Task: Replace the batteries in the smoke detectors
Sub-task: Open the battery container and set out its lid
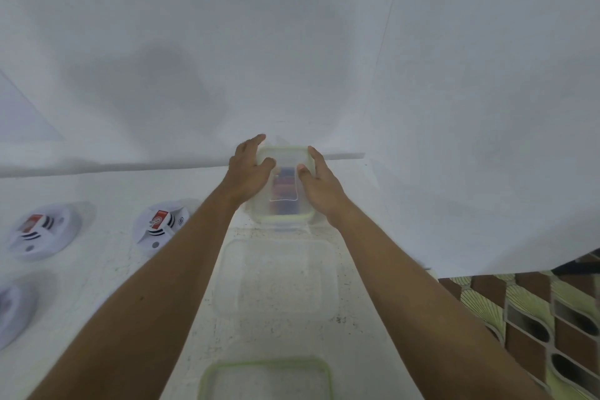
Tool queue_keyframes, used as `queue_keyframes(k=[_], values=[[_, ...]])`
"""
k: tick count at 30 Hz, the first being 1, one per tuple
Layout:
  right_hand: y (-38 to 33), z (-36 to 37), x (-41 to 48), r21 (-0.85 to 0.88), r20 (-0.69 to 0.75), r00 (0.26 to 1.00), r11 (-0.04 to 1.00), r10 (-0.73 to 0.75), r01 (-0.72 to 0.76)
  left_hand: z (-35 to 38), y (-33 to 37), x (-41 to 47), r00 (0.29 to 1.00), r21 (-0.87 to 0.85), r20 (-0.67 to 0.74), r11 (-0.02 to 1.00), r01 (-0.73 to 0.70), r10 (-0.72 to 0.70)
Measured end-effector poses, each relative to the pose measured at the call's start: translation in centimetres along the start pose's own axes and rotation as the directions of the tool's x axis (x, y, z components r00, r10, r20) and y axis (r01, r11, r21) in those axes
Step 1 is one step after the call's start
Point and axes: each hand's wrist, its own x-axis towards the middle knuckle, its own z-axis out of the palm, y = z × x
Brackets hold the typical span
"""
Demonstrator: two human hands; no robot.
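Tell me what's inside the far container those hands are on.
Through the container, blurred red and blue items show, possibly batteries. The left hand and right hand cover its sides, hiding the rest.

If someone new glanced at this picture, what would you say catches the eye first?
Two bare arms reach forward to a clear lidded box with a green seal, at the far edge of the white counter. The left hand and right hand grip its sides, and something coloured shows dimly inside. To the left lie white smoke detectors with red labels; nearer sit an open clear tub and a green-rimmed lid.
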Motion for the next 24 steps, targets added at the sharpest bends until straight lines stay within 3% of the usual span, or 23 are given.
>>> queue_keyframes(k=[3,6,10,15,19,24], values=[[-0.2,-0.6,0.3,-0.033,0.053,0.999,0.999,0.008,-0.006,0.0,0.5,-0.2,0.995,0.054,0.053,0.995,-0.086,0.083],[-0.3,-1.1,0.5,-0.038,0.076,0.997,0.999,0.028,-0.025,0.1,0.4,-0.3,0.996,0.106,0.004,0.991,-0.086,0.086],[-0.1,-1.1,0.3,0.0,-0.037,0.997,0.998,0.064,-0.064,-0.4,0.2,-0.8,0.985,0.105,-0.17,0.994,0.002,0.016],[0.2,-1.1,-0.7,0.091,-0.182,0.979,0.993,0.091,-0.075,-1.5,-0.2,-2.4,0.959,0.076,-0.268,0.991,0.114,-0.09],[1.1,-1.1,-1.6,0.151,-0.23,0.966,0.985,0.119,-0.085,-2.0,-0.1,-4.1,0.945,0.059,-0.273,0.978,0.202,-0.179],[1.5,-0.9,-2.5,0.151,-0.212,0.97,0.984,0.123,-0.092,-2.4,-0.8,-5.2,0.933,-0.13,-0.186,0.949,0.288,-0.308]])
